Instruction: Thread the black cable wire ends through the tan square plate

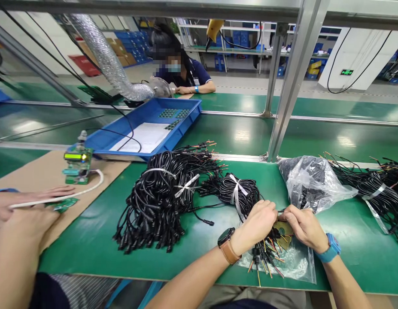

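Lower right: black cables (257,255) over clear bag (302,267) | my left hand (260,219), right hand (303,226): fingers pinching, apparently a thin dark strand (280,212) | step: likely working strand above cables | next: probably calls for steady two-handed pinch

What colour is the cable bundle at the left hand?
The cable bundle is black, best seen in the head view.

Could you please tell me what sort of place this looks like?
Probably an electronics assembly workshop: bundled black cables lie on a green workbench, a blue tray holds small circuit boards, and a device with a lit display stands nearby.
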The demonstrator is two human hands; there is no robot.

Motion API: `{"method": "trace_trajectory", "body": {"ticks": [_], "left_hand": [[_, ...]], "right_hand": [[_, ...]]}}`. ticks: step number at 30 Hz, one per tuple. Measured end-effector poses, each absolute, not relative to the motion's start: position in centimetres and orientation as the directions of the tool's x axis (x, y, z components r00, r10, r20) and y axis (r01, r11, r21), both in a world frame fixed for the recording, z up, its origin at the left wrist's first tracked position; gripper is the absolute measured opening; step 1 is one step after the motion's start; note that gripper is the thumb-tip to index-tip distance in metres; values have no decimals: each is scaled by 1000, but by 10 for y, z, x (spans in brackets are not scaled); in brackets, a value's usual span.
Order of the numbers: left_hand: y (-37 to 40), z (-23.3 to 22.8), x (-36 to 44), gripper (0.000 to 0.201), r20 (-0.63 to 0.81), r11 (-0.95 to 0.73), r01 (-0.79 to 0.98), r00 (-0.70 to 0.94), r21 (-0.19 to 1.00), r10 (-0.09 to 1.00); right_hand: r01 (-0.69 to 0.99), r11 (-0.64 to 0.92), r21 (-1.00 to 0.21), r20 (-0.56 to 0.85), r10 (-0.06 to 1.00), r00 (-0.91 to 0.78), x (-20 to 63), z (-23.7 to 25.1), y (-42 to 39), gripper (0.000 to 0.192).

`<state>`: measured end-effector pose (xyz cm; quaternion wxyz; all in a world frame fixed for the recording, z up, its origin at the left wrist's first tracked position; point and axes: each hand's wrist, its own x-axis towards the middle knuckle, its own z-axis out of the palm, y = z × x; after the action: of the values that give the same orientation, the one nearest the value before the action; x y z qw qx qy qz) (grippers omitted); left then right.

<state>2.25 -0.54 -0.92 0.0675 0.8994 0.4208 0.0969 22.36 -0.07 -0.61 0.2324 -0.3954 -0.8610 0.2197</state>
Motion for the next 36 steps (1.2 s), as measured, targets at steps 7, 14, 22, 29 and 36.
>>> {"method": "trace_trajectory", "body": {"ticks": [7,14,22,29,36], "left_hand": [[-8,0,27,18,70,-642,749,641,164,765],[-4,-8,27,17,79,-640,748,637,179,767],[-7,-9,23,13,132,-658,736,644,160,753],[-8,-10,21,14,156,-664,728,645,172,748],[-10,-8,20,15,157,-660,726,641,192,751]], "right_hand": [[579,567,-586,260,808,-528,222,-10,0,38],[605,568,-558,249,810,-531,220,-12,0,41],[586,563,-582,278,816,-508,219,-12,1,39],[595,558,-578,243,814,-527,217,-13,0,39],[600,529,-600,206,827,-523,215,-10,1,42]]}}
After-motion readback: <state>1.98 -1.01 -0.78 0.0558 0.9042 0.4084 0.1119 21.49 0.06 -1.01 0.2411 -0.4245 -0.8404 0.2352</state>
